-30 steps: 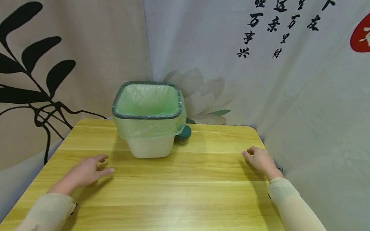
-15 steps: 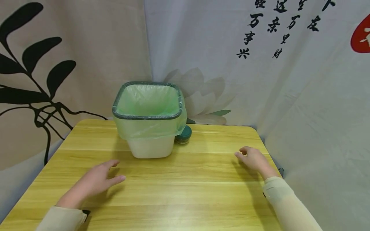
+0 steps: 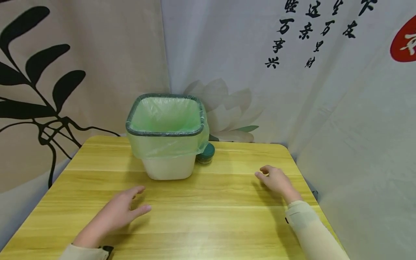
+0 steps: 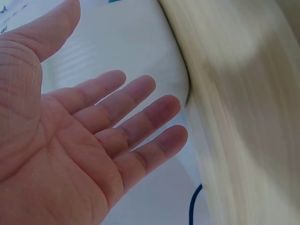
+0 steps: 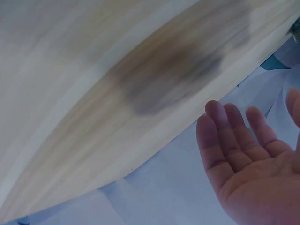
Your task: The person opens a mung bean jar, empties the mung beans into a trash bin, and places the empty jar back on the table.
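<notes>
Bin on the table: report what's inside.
Inside the bin, only the green liner shows, along the upper walls. The near side hides the bottom, so anything lying there cannot be seen.

The head camera looked forward and down from above, across the counter (image 3: 208, 224) towards the cloth backdrop (image 3: 227, 43). The left wrist camera faced the palm of the left hand (image 3: 118, 209) up close, with the bin (image 3: 169, 167) beyond; the right wrist one sat similarly near the right hand (image 3: 275, 180). All three shared the counter, steeply tilted in both wrist views.
</notes>
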### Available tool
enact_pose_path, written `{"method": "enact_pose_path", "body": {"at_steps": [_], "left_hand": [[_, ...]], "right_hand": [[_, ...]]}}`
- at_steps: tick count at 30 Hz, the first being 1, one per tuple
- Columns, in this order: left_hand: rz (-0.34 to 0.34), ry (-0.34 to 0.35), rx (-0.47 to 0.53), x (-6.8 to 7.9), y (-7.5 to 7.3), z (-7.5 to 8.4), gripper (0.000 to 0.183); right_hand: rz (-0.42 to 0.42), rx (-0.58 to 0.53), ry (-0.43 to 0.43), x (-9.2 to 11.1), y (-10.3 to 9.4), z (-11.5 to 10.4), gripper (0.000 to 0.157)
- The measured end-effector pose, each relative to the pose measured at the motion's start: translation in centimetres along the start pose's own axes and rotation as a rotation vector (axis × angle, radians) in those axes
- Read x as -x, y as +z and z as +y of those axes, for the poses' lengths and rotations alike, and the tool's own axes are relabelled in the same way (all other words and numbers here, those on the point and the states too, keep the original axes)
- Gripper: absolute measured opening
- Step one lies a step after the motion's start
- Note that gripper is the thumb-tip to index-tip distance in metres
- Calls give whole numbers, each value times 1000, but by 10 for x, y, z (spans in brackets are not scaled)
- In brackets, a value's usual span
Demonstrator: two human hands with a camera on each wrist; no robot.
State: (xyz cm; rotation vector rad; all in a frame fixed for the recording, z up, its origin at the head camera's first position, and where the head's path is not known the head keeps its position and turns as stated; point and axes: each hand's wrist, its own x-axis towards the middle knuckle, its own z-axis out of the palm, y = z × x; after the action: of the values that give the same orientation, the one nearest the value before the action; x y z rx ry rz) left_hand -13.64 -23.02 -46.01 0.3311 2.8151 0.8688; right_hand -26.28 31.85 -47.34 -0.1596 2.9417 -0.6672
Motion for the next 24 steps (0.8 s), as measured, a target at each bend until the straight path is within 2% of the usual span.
{"method": "enact_pose_path", "body": {"at_steps": [6, 13, 24], "left_hand": [[-1, -24, 42, 6, 11, 7, 87], [3, -30, 76, 10, 18, 14, 86], [-68, -69, 160, 3, 31, 27, 84]], "right_hand": [[17, -33, -15, -1, 11, -6, 61], [18, -58, -54, -9, 17, -19, 61], [4, -57, -85, -40, 20, -65, 68]]}}
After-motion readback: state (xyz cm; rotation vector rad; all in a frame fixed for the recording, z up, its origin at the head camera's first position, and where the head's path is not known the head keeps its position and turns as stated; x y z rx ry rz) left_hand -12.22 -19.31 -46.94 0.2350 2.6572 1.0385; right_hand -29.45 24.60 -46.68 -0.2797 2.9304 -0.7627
